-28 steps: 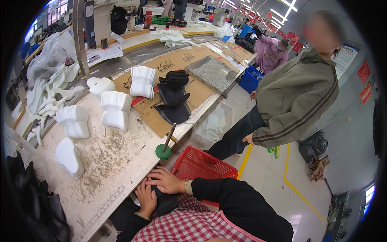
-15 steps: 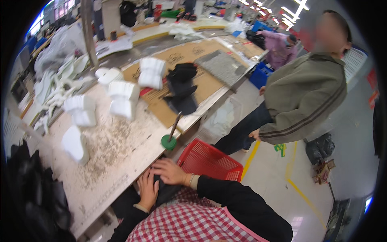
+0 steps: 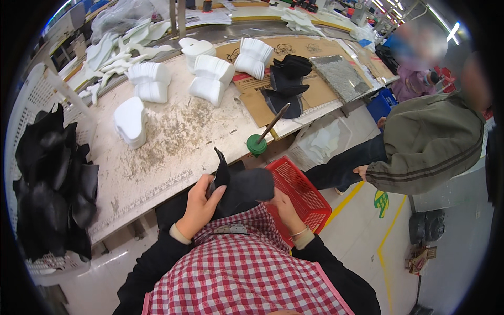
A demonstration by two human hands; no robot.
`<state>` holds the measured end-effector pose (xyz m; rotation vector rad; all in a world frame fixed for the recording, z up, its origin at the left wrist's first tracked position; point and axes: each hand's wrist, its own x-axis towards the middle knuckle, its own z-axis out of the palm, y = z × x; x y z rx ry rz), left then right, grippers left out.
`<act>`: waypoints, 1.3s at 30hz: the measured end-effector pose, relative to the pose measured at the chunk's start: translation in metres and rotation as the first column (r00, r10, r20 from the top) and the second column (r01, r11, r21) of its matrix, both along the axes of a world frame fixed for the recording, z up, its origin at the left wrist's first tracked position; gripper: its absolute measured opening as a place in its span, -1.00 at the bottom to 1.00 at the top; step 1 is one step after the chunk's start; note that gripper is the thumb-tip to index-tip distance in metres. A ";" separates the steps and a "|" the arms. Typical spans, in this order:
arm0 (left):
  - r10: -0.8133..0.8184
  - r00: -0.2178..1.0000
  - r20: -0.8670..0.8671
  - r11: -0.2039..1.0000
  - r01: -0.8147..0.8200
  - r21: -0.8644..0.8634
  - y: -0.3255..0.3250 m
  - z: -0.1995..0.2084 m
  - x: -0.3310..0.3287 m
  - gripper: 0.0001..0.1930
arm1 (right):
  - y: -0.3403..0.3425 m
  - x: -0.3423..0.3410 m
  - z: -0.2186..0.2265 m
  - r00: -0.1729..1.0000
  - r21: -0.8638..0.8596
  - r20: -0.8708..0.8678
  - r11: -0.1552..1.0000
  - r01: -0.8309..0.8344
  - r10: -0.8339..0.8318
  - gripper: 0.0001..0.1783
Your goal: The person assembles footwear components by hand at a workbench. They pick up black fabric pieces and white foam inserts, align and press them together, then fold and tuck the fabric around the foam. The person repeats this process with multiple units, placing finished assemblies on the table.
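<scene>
A curved black leather-like piece (image 3: 244,191) is held up in front of my apron, just off the table's near edge. My left hand (image 3: 202,205) grips its left side, thumb on the near face, where a narrow flap stands up. At its right edge, the fingers of my right hand (image 3: 286,210) are closed on the same piece. Beyond it, a brown stick (image 3: 274,124) rises from a round green base (image 3: 256,145) at the table edge. More black pieces (image 3: 287,79) are stacked on flat cardboard (image 3: 252,107).
White shaped pads (image 3: 130,122) stand in several stacks on the worn table (image 3: 173,157). A white crate (image 3: 31,100) at the left holds black pieces (image 3: 52,184). A red basket (image 3: 304,197) sits right of my lap. A person in a green-grey jacket (image 3: 425,144) stands at the right.
My hands were together low at the table edge; now they are apart, with the black piece raised and spread between them. The view has shifted, bringing the left crate into sight.
</scene>
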<state>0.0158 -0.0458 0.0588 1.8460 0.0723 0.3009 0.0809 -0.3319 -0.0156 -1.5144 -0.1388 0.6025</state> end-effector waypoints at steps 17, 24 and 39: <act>-0.129 0.984 0.124 0.898 0.062 0.436 0.042 0.003 0.013 -0.65 | -0.094 0.122 0.110 0.796 -0.042 0.495 0.906 0.421 -0.348 -0.49; 0.297 0.945 0.134 0.863 -0.326 0.386 0.138 -0.042 0.025 -0.86 | -0.068 0.276 0.114 0.438 -0.500 0.825 0.824 0.267 0.359 -0.50; 0.360 0.923 0.135 0.837 -0.383 0.390 0.136 -0.043 0.033 -0.90 | -0.026 0.374 0.067 0.816 0.063 0.562 0.991 0.122 -0.136 -0.48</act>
